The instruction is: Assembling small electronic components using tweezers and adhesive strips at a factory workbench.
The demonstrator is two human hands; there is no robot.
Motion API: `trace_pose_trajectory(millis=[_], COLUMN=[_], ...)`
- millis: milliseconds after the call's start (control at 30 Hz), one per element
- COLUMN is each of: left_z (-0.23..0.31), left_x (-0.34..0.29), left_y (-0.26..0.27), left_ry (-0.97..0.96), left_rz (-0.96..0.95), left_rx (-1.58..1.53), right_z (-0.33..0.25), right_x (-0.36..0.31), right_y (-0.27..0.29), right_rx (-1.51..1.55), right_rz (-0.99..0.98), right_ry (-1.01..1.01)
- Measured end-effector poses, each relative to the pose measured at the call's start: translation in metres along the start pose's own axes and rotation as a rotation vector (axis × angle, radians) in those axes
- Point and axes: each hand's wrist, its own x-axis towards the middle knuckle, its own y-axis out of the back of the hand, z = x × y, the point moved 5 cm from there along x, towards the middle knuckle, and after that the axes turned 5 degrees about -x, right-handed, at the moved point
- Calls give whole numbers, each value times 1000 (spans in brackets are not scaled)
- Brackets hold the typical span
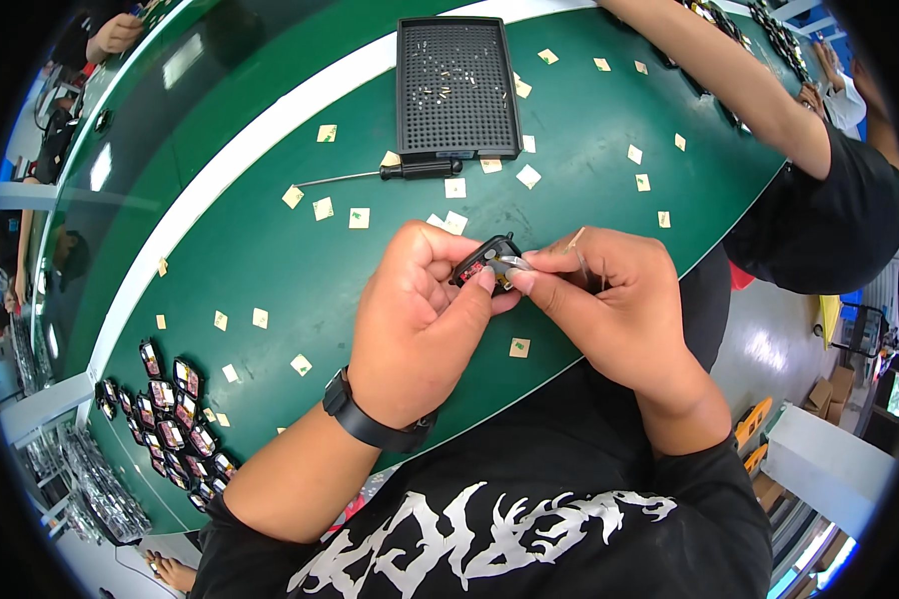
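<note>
Close in front of me, my left hand (pixel 425 309) grips a small black plastic casing (pixel 466 270), its open side showing red and yellowish electronic parts. My left thumb presses on its near edge. At the casing's right end, my right hand (pixel 609 295) pinches a small silvery piece (pixel 514 263) between thumb and forefinger; its exact kind is too small to make out. A thin pale strip (pixel 575 240) sticks up by the right fingers. A dark band with a watch (pixel 355 409) is around my left wrist.
A black perforated tray (pixel 510 95) holding tiny parts stands on the green table (pixel 240 220). Before it lies a screwdriver (pixel 420 171). Small pale square stickers (pixel 360 218) are scattered about. Several similar casings (pixel 170 432) cluster at left. A co-worker's arm (pixel 739 90) reaches in at upper right.
</note>
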Motion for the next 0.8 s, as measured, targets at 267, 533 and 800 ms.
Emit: trace_pose_trajectory(millis=[267, 533, 800], left_z=[-1, -4, -5], left_x=[2, 2, 3], left_y=[3, 5, 4], left_ry=[59, 24, -3], left_rz=[11, -31, -74], left_rx=[-121, -118, -118], right_z=[0, 5, 13], right_x=[0, 2, 6], right_y=[-5, -9, -12], right_rx=[-4, 81, 401], right_rz=[54, -14, -72], right_ry=[148, -93, -304])
